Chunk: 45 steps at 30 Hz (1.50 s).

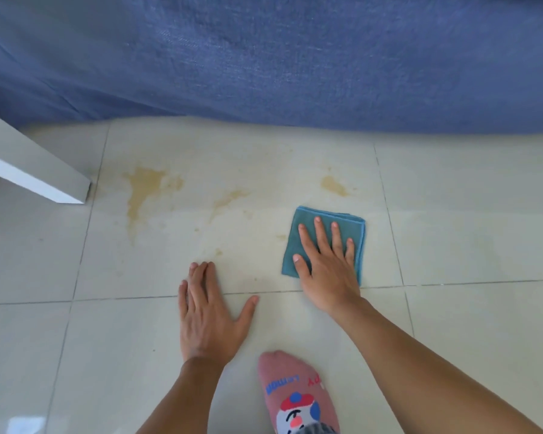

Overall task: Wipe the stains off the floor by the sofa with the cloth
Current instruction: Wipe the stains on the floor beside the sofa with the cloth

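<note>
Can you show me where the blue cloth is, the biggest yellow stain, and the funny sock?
cloth (pixel 308 227): head view, bare upper-left part.
biggest stain (pixel 141 186): head view, its wide top.
sock (pixel 295 402): head view, cartoon picture.

A white table leg (pixel 32 170) (far left) and a pink sock (pixel 295 393).

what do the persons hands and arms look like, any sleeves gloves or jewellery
Both arms are bare up to the frame edge, with no sleeves in view. The left hand and right hand wear no gloves, and no rings, watch or bracelets show. The fingernails are short and unpainted.
</note>
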Tool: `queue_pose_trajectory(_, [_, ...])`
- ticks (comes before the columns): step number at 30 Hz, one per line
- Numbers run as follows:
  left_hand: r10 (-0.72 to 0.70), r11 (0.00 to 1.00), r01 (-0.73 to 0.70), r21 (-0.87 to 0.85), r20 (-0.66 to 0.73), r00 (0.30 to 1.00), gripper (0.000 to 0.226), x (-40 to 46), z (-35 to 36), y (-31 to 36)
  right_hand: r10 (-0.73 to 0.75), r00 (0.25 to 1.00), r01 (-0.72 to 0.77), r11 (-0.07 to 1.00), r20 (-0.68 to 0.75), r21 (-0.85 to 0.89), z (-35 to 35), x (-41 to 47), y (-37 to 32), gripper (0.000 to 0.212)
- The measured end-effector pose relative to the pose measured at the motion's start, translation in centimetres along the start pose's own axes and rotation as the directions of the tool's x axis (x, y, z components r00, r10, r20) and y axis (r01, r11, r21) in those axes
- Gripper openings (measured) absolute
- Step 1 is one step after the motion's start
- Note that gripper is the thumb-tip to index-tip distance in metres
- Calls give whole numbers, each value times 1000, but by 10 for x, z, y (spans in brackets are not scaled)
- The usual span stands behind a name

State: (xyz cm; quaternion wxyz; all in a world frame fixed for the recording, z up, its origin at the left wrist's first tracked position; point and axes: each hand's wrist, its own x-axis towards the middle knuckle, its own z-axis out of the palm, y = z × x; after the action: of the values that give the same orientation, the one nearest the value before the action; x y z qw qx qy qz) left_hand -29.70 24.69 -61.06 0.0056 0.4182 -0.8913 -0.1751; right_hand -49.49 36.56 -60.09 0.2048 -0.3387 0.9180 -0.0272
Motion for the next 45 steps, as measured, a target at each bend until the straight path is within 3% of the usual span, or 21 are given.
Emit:
queue_pose_trajectory(6, [-9,1000,9,19,23,1000,120,0,-2,-1,-390,919,394,915,54,-85,12,-29,-2,57])
queue_pose_trajectory(11, [17,999,-18,28,30,999,121,4,-2,0,-385,923,386,918,29,-96,11,-21,3,57])
queue_pose_trajectory(17, [35,999,-37,26,70,997,130,1,-3,-1,-408,906,422,894,118,-151,-1,17,-25,59])
queue_pose_trajectory(23, [27,1000,-27,4,60,998,130,1,-6,0,-600,775,631,753,200,-187,-8,10,5,55])
queue_pose_trajectory(31, [34,999,-35,13,58,998,127,4,-4,-2,-541,818,572,801,197,-175,-9,28,-35,56])
queue_pose_trajectory(37, [19,1000,-19,0,69,997,127,4,-4,-2,-652,723,685,720,228,-113,-9,21,-12,51])
queue_pose_trajectory(40, [17,1000,-17,2,75,997,128,5,-4,-1,-584,786,612,780,203,-130,-18,32,2,52])
queue_pose_trajectory(45, [12,1000,-12,1,89,996,130,4,-3,-4,-489,856,511,850,165,-131,-11,37,-36,55])
